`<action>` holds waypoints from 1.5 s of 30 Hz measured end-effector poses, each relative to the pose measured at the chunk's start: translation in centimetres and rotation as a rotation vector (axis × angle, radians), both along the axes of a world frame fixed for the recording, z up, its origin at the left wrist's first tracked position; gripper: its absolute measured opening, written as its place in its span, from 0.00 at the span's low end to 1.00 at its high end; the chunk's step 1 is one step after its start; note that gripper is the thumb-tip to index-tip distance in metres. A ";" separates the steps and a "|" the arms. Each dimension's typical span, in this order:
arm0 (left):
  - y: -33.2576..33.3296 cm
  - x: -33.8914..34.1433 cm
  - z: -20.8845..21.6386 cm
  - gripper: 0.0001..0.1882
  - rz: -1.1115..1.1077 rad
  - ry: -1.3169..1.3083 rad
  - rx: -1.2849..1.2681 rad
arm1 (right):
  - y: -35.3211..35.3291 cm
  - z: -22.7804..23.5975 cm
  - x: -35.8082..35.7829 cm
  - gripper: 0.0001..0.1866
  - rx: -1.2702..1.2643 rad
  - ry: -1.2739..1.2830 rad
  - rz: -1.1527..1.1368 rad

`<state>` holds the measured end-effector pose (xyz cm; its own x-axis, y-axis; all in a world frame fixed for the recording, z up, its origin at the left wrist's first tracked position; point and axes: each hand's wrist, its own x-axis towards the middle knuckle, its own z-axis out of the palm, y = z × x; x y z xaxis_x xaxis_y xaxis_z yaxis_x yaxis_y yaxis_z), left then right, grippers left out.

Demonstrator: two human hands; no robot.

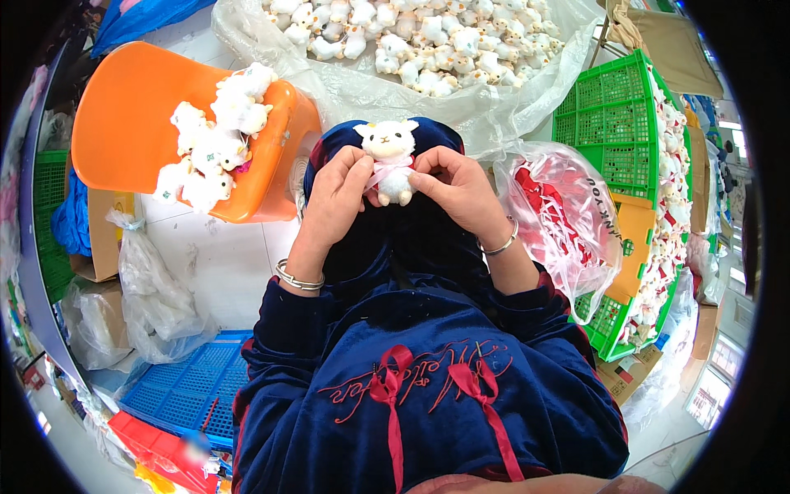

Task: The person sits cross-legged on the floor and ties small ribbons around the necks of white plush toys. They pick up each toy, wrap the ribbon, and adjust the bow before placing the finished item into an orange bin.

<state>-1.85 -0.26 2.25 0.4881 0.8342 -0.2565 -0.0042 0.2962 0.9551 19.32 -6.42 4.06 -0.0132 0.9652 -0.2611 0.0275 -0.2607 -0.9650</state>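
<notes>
Over my lap, a small white plush lamb faces up, with a pale pink ribbon around its neck and a light blue body. My left hand is closed, with thumb and fingertips pinching the ribbon at the lamb's left side in the picture. My right hand grips the other side of the lamb, its thumb against the body and its fingers curled behind. Parts of the fingers of both hands are hidden behind the toy.
An orange chair with several white plush toys stands at left. Ahead, a clear plastic sheet bears a large heap of plush toys. At right are a bag of red pieces and a green crate. A blue crate lies lower left.
</notes>
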 end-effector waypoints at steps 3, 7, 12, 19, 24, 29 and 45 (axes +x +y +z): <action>-0.4 0.4 -0.4 0.13 0.016 0.016 0.032 | 0.0 0.0 -0.3 0.07 0.026 -0.016 -0.007; -0.7 1.1 -0.9 0.18 0.071 0.186 0.168 | 0.2 0.4 -0.7 0.07 0.026 -0.050 0.013; -1.5 2.1 -1.1 0.19 0.175 0.187 0.169 | 0.1 0.1 -0.6 0.06 0.051 -0.066 0.012; -2.1 2.0 -0.7 0.13 0.168 0.183 0.174 | 0.0 -0.4 0.1 0.06 0.070 -0.099 0.033; -0.8 0.8 -0.6 0.12 0.256 0.097 0.376 | 0.0 0.6 -0.2 0.06 0.086 -0.131 0.056; -0.8 0.4 -0.5 0.11 0.145 0.107 0.277 | -0.1 0.5 -0.3 0.06 0.176 -0.224 0.065; -1.2 0.7 -1.0 0.09 0.160 0.041 0.157 | -0.1 0.9 -0.4 0.05 0.459 -0.446 0.065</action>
<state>-1.11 -1.43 1.24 0.3385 0.9313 -0.1343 0.0006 0.1426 0.9898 18.92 -6.50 5.01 -0.0608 0.9809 0.1849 0.4537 0.1921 -0.8702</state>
